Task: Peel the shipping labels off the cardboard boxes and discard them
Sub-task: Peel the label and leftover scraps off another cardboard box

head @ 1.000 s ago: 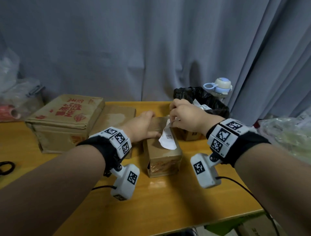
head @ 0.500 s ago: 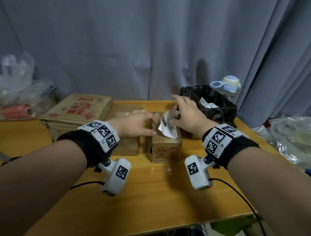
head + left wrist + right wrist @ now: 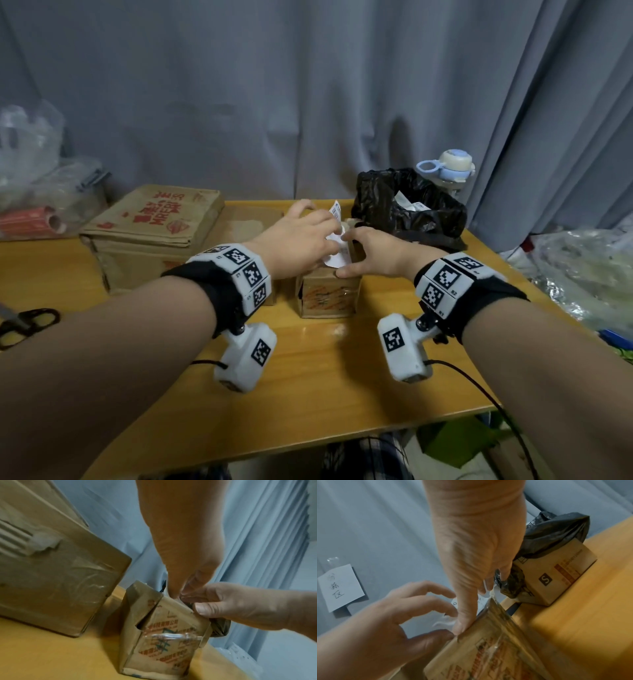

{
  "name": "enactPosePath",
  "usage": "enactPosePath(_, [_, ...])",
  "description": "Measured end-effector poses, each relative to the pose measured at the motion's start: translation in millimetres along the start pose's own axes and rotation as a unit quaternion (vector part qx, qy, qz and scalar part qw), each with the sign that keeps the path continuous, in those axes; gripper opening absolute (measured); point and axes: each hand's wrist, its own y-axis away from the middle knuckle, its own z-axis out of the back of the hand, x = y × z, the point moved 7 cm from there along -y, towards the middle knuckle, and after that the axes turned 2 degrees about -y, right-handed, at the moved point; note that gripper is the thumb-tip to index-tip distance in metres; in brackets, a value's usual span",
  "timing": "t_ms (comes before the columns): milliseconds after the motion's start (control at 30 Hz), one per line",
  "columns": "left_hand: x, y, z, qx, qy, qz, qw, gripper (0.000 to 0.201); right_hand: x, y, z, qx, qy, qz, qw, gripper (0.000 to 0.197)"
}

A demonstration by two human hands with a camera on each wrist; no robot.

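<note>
A small cardboard box [image 3: 329,294] stands upright mid-table. Its white shipping label [image 3: 337,255] is lifted off the top and curls up between my hands. My left hand [image 3: 305,240] pinches the label; in the left wrist view its fingertips [image 3: 178,592] meet just above the box [image 3: 163,635]. My right hand [image 3: 370,253] grips the box top, thumb on the near edge [image 3: 460,628] and fingers over the far side. A black trash bag [image 3: 411,209] with discarded labels sits right behind the box.
A large printed carton [image 3: 154,233] and a flat box [image 3: 246,226] lie to the left. Another small box marked S [image 3: 556,577] stands by the bag. Scissors [image 3: 27,322] lie at the left table edge, a bottle [image 3: 448,168] behind the bag, plastic bags at both sides.
The label passed from my right hand to my left. My right hand dropped onto the box top, and my left hand let go of the box.
</note>
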Motion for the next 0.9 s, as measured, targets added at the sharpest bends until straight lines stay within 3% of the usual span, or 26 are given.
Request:
enactPosePath(133, [-6, -10, -3, -0.022, 0.024, -0.018, 0.999, 0.005, 1, -5, -5, 0.035, -0.007, 0.009, 0.999, 0.079])
enactPosePath(267, [20, -11, -6, -0.015, 0.127, 0.104, 0.986, 0.014, 2, -8, -10, 0.072, -0.027, 0.014, 0.997, 0.073])
enactPosePath(400, [40, -7, -11, -0.028, 0.180, 0.192, 0.964, 0.015, 2, -10, -10, 0.061, -0.012, 0.003, 0.998, 0.082])
enactPosePath(500, [52, -5, -15, -0.038, 0.213, 0.235, 0.948, 0.015, 4, -15, -3, 0.009, 0.022, 0.007, 1.000, 0.062])
enactPosePath(600, [52, -3, -11, -0.030, 0.227, 0.226, 0.947, 0.014, 6, -20, 8, -0.065, 0.022, 0.021, 0.997, 0.035])
enactPosePath(733, [50, 6, 3, -0.062, 0.244, 0.200, 0.947, 0.018, 7, -24, 10, -0.090, -0.005, -0.004, 0.996, 0.025])
enactPosePath(800, [50, 10, 4, -0.071, 0.245, 0.191, 0.948, 0.016, 7, -26, 14, -0.097, -0.019, -0.023, 0.995, 0.032])
enactPosePath(900, [39, 8, -19, 0.024, 0.254, 0.167, 0.952, 0.025, 7, -29, 20, -0.108, -0.069, -0.036, 0.991, 0.022])
